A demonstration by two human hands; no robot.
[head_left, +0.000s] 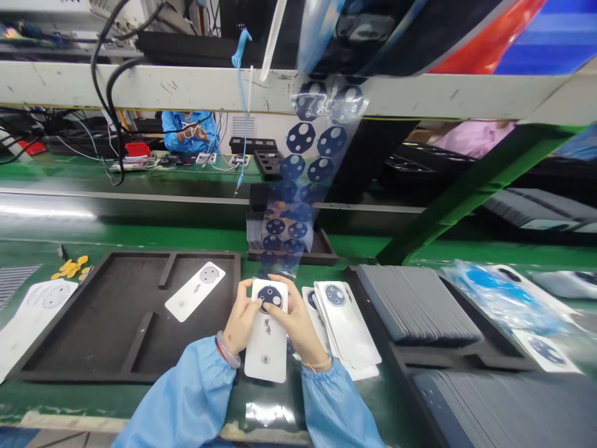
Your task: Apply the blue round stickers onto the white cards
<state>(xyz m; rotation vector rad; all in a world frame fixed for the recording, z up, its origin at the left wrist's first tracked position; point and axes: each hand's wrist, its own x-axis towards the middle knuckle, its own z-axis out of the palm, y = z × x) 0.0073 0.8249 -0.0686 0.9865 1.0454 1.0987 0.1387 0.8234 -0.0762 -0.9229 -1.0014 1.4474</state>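
A white phone back cover point(265, 361) with dark lettering is held upright between my two hands at the middle of the bench. My left hand point(241, 318) grips its left edge, thumb over the camera area. On the other edge, my right hand point(295, 318) has its fingers closed round the cover, and its thumb presses the dark blue round sticker point(269, 294) there. Just right of my hands lies a stack of similar white covers point(357, 330), with blue camera discs. Behind my hands hangs a clear strip of blue round stickers point(292, 167).
To the left, a black tray point(88, 336) holds one white cover point(196, 292). More covers point(32, 317) and yellow pieces point(69, 267) lie beyond it. On the right, a black tray point(448, 356) carries grey panels point(415, 302). A green post point(480, 193) slants behind; a person point(189, 134) sits across.
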